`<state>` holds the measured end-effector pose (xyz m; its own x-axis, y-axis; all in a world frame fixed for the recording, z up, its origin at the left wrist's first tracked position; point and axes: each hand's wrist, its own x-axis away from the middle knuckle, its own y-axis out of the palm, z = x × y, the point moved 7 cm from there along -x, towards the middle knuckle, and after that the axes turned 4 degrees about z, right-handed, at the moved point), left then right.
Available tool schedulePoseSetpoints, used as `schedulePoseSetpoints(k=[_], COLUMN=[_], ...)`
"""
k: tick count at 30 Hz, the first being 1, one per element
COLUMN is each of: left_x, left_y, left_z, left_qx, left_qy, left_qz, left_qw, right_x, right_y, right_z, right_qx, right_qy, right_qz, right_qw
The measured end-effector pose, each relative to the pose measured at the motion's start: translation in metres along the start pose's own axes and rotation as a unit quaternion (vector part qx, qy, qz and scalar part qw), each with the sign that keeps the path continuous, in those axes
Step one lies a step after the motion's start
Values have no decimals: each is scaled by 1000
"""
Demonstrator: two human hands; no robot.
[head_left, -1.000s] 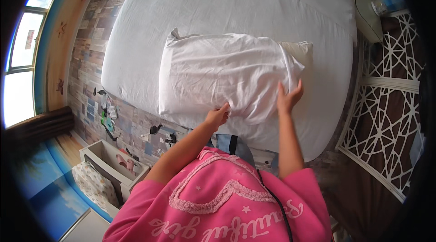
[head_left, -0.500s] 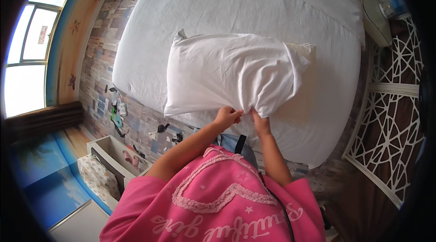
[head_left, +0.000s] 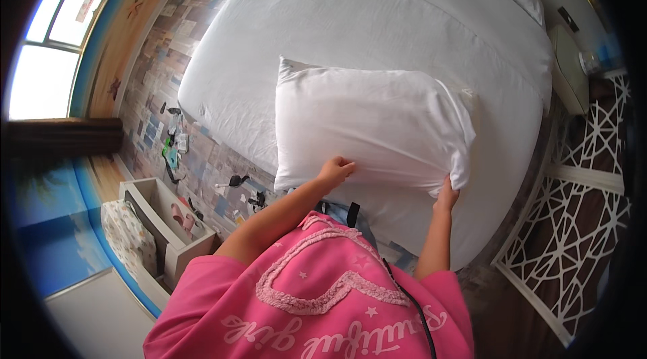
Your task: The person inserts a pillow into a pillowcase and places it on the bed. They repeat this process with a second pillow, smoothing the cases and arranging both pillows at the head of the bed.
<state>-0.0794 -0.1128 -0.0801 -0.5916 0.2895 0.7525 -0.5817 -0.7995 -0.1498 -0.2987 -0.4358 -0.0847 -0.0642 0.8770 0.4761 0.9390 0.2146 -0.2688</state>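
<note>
"Where was the pillow?"

"It lay flat on the white bed (head_left: pixel 350 22), near the edge closest to the person, with most of it inside a white pillowcase (head_left: pixel 371 123). Only a cream-coloured strip of the pillow (head_left: pixel 473 99) showed, at the far right corner."

"And how did the pillowcase look?"

"Smooth and plump on the left, with a pointed corner poking up at the far left. Toward the right the cloth was gathered into curved folds around its end, and long creases ran along the near side."

"What were the hands doing?"

"The left hand (head_left: pixel 336 171) had its thumb and fingers drawn together on the pillowcase, near the middle of the near edge. The right hand (head_left: pixel 446 195) was clamped on the bunched cloth at the near right corner. They were well apart."

"Any containers about?"

"An open white box (head_left: pixel 193 249) stood on the floor to the left. A pink thing (head_left: pixel 182 219) lay in it; I couldn't tell what it was. Just beside it was a pale patterned cloth (head_left: pixel 128 241). Over on the right, a pale bedside cabinet (head_left: pixel 571 79) had a small clear vessel (head_left: pixel 588 62) next to it or on it; its contents were too small to make out."
</note>
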Motion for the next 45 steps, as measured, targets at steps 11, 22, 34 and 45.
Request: schedulePoseSetpoints(k=[11,22,34,45], left_x=[-16,-17,-38,-39], left_y=[-129,-178,-192,-200], left_z=[-92,-121,-122,-108], left_qx=[14,-154,-40,93], left_qy=[58,-142,-14,-89], left_qz=[309,263,178,23], left_qw=[949,942,983,991], right_x=[131,277,230,196], right_y=[113,329,532,652], right_z=[-100,-42,-22,-14], right_qx=[366,383,547,580], right_qy=[-535,-603,-556,-565], right_qz=[81,-447,-318,-364], right_qw=[757,538,539,461])
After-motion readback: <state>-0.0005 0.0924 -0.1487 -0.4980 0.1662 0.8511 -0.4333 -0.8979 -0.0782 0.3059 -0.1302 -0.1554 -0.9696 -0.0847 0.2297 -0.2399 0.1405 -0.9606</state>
